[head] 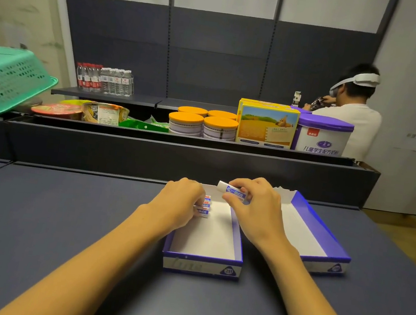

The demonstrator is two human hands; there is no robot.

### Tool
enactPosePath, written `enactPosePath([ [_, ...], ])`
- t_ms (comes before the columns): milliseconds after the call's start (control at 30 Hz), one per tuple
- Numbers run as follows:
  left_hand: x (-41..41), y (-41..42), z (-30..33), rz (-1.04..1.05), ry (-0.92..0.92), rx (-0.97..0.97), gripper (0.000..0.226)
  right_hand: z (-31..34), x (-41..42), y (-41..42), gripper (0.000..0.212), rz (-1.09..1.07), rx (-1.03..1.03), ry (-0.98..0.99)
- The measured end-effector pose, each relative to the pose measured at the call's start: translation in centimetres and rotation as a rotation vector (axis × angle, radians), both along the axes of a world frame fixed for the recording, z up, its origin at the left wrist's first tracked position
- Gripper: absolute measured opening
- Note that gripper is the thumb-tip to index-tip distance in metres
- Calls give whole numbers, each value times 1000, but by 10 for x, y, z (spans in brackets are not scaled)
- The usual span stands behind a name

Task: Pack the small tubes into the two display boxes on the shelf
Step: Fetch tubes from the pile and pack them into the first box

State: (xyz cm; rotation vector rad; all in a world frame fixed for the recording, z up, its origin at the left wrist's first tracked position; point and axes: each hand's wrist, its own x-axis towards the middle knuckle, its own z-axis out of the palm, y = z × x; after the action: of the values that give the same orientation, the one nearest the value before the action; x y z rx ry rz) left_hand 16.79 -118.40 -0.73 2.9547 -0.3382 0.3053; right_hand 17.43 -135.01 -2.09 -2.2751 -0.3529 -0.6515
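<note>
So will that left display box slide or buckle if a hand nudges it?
The left display box looks like thin card and nearly empty, so probably light and apt to slide on the smooth shelf. Its low walls may flex.

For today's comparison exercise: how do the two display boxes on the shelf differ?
The left box holds a row of tubes at its far end; the right box shows none. Both hands work over the left box; the right box stands untouched. Both are shallow, blue-walled, white inside, side by side.
</note>
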Motion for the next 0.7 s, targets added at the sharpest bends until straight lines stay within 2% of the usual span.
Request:
enactPosePath([
  [467, 3, -2, -4, 33, -28, -11, 24, 1, -3, -1, 29, -23, -43, 22],
  [600, 5, 3, -3, 24, -16, -122, 34, 2, -4, -2, 30, -32, -38, 31],
  [700, 2, 11, -1, 45, -108, -263, 32, 3, -5, -4, 32, -24, -62, 37],
])
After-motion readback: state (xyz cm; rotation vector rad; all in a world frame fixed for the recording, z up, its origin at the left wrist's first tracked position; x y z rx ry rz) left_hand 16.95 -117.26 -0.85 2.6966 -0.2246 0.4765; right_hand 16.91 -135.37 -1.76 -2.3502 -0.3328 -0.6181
